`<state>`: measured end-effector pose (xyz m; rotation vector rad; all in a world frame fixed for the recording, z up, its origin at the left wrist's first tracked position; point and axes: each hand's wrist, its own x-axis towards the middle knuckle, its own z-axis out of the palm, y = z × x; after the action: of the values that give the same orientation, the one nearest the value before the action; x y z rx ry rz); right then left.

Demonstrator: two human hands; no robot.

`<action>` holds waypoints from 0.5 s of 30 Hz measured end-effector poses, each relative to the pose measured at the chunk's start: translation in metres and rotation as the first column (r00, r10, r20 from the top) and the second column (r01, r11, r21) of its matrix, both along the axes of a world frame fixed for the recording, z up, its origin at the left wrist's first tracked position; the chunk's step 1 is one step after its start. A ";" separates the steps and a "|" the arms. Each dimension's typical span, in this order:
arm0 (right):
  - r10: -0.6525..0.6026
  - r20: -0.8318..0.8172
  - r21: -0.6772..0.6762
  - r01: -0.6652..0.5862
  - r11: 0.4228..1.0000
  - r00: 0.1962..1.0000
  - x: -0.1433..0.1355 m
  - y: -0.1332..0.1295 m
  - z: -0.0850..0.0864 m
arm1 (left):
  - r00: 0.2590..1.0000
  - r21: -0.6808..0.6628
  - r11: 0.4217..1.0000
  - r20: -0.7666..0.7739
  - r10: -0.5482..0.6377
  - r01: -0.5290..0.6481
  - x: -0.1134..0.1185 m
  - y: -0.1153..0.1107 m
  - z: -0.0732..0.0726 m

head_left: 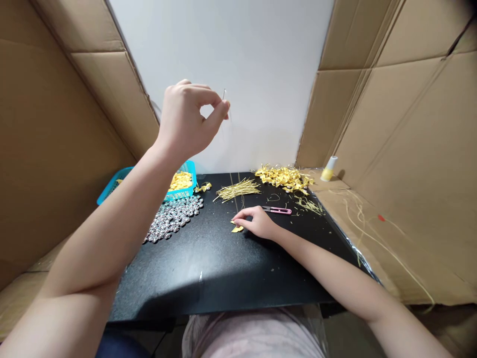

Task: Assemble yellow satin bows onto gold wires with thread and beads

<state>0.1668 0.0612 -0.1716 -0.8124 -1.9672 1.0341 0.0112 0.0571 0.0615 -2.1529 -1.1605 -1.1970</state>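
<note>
High above the table, my left hand (pixel 192 117) pinches a thin needle (pixel 224 94) between thumb and forefinger. A fine thread (pixel 231 149) runs from it down towards the tabletop. My right hand (pixel 257 223) rests low on the black table (pixel 231 273), its fingertips closed on a small yellow ribbon bow (pixel 237 229). Just behind that hand are a bundle of gold wire ties (pixel 238 190) and pink-handled thread snips (pixel 278 211).
Left of centre, many silver beads (pixel 175 216) lie before a turquoise basket (pixel 190 171) of yellow pieces. A pile of yellow bows (pixel 285 178), thread scraps (pixel 311 205) and a thread spool (pixel 329 169) are at the right. Cardboard walls (pixel 410 124) flank the table.
</note>
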 end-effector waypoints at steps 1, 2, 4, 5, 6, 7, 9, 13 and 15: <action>-0.004 -0.004 -0.023 0.004 1.000 1.000 0.002 0.001 -0.001 | 1.000 0.003 1.000 0.007 0.001 -0.001 -0.002 0.000 0.000; -0.007 -0.011 -0.052 0.006 0.999 1.000 0.003 0.001 -0.001 | 1.000 0.006 1.000 0.014 -0.001 0.001 -0.004 0.000 0.000; -0.014 -0.034 -0.122 0.009 0.992 0.999 0.005 0.003 -0.003 | 1.000 0.014 1.000 0.025 -0.002 0.002 -0.009 0.001 0.001; -0.017 -0.053 -0.160 0.009 0.987 0.998 0.005 0.004 -0.003 | 1.000 0.021 1.000 0.028 0.000 -0.001 -0.012 0.001 0.001; -0.021 -0.077 -0.197 0.005 0.980 0.997 0.005 0.005 -0.004 | 0.999 0.028 1.000 0.032 0.007 -0.008 -0.015 0.001 0.000; -0.022 -0.106 -0.233 -0.003 0.973 0.994 0.005 0.006 -0.004 | 0.999 0.035 0.999 0.038 0.018 -0.019 -0.018 0.000 0.000; -0.017 -0.168 -0.298 -0.035 0.954 0.986 0.005 0.007 -0.006 | 0.996 0.041 0.998 0.068 0.048 -0.051 -0.023 -0.001 0.000; 0.016 -0.259 -0.363 -0.113 0.925 0.966 0.004 0.008 -0.007 | 0.982 -0.012 0.996 0.163 0.095 -0.094 -0.029 -0.006 0.000; 0.030 -0.264 -0.360 -0.127 0.924 0.964 0.003 0.007 -0.007 | 0.976 -0.050 0.996 0.198 0.086 -0.078 -0.031 -0.007 0.000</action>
<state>0.1697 0.0682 -0.1785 -0.7579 -1.6171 1.5151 -0.0196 0.0505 0.0612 -2.0288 -1.3554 -1.3891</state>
